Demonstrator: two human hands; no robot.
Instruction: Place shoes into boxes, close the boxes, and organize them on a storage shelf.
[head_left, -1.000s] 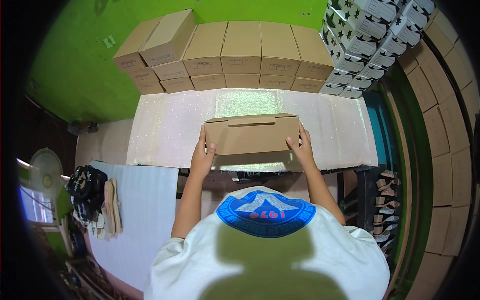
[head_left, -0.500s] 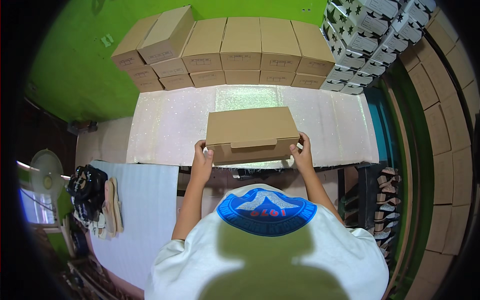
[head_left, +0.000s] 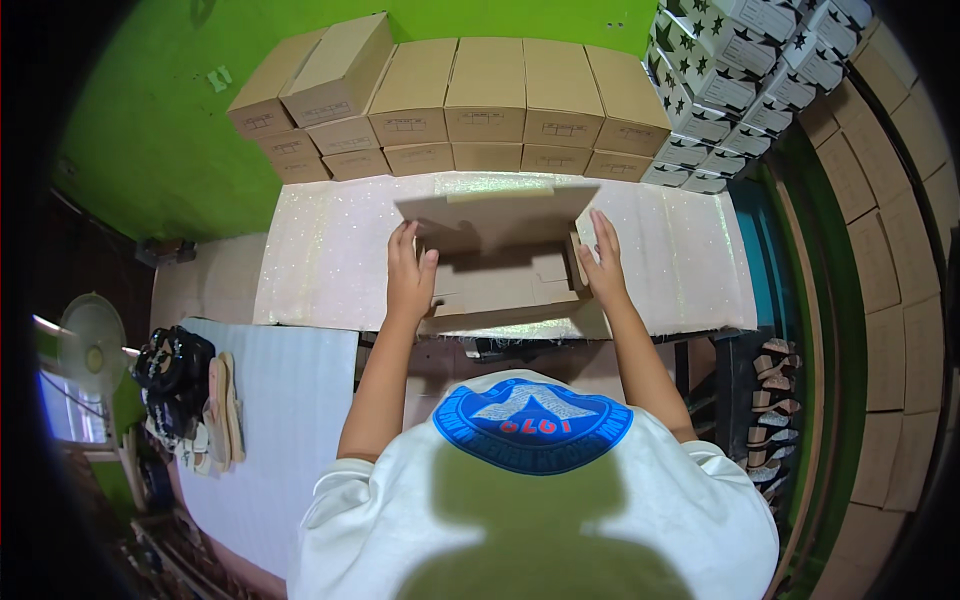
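A brown cardboard box (head_left: 500, 285) sits near the front edge of the glittery white table (head_left: 325, 260). Its hinged lid (head_left: 490, 212) stands raised at the back, and the inside shows bare cardboard. At the box's left side, my left hand (head_left: 408, 272) has its fingers stretched out and the thumb apart. My right hand (head_left: 605, 262) is by the right side, fingers likewise extended. Both hands are beside the lid's ends; whether they touch the cardboard is hard to tell.
Stacked brown boxes (head_left: 485, 125) line the table's back, with star-patterned boxes (head_left: 700, 120) at the right. A lower white surface (head_left: 280, 400) holds black shoes (head_left: 175, 365) and pale insoles (head_left: 230, 405). A rack of shoes (head_left: 770, 410) stands right; a fan (head_left: 92, 340) is far left.
The box's lid has swung up and back, baring the inside. Both hands have moved up along the sides from the front corners, and their fingers have straightened.
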